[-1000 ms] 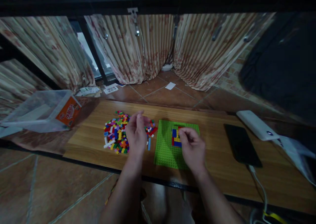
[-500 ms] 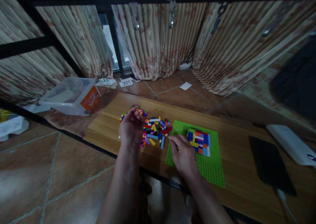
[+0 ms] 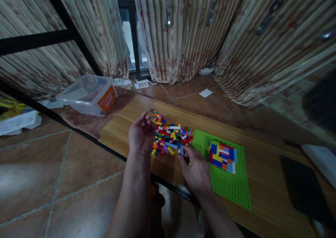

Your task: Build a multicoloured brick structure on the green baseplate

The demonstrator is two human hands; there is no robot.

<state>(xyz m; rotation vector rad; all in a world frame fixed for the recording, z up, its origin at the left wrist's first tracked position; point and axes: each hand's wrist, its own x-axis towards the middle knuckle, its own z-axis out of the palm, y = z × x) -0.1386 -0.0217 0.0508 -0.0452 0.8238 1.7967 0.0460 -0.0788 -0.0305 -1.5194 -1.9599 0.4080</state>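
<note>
My left hand (image 3: 141,134) is raised over the left side of a pile of loose toy bricks (image 3: 165,131), palm turned up. Its fingers are loosely curled and apart, with nothing visible in them. At the pile's right edge, the thumb and forefinger of my right hand (image 3: 195,169) close around the near end of a long light blue brick (image 3: 182,149). Beside that hand lies a green baseplate (image 3: 231,192). On it sits a flat, many-coloured block of joined bricks (image 3: 222,155).
The wooden table (image 3: 123,120) has a dark front edge. A clear plastic box (image 3: 86,94) with an orange label stands beyond its left end. Towards the right lie a black flat device (image 3: 304,185) and a white object (image 3: 320,161). Striped curtains (image 3: 181,38) hang behind.
The view has swung a little to the left. My right hand has shifted left off the baseplate's edge and onto the light blue brick. My left hand stays curled near the pile.
</note>
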